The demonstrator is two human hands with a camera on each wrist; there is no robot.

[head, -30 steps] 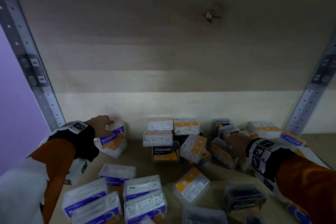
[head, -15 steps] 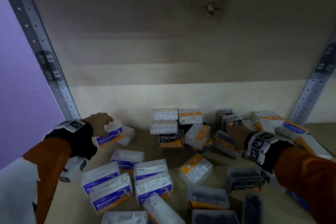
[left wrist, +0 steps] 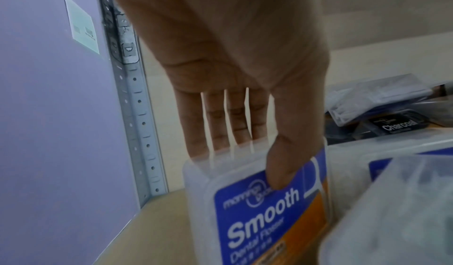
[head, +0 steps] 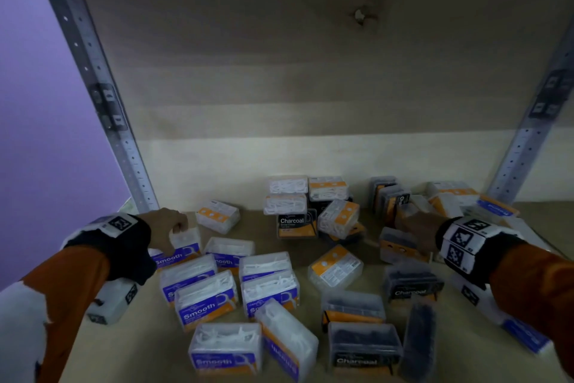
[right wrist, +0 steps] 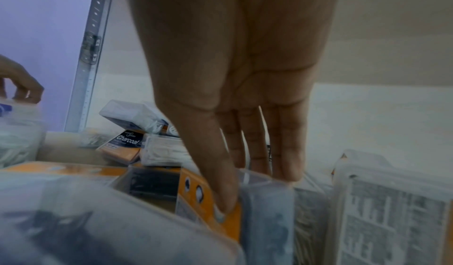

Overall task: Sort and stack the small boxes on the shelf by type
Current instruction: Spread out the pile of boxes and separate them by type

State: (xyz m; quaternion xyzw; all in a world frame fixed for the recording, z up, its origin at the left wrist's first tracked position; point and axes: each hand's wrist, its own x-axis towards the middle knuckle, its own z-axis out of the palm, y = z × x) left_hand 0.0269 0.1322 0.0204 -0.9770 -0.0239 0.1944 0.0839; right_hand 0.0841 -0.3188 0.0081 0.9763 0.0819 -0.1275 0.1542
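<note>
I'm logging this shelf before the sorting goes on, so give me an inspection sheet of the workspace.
Surface: pale wooden shelf, dimly lit.
Job's things: Smooth boxes clustered front left; Charcoal boxes front right; mixed pile at the back, partly stacked.
Clutter: nothing seen beyond the boxes.
Grips: left hand pinches a Smooth box, thumb on its label; right hand holds a dark-filled clear box, thumb on one face, fingers behind.
Cables: nothing seen.
Surroundings: perforated metal uprights either side, wooden back panel, purple wall at left.
</note>
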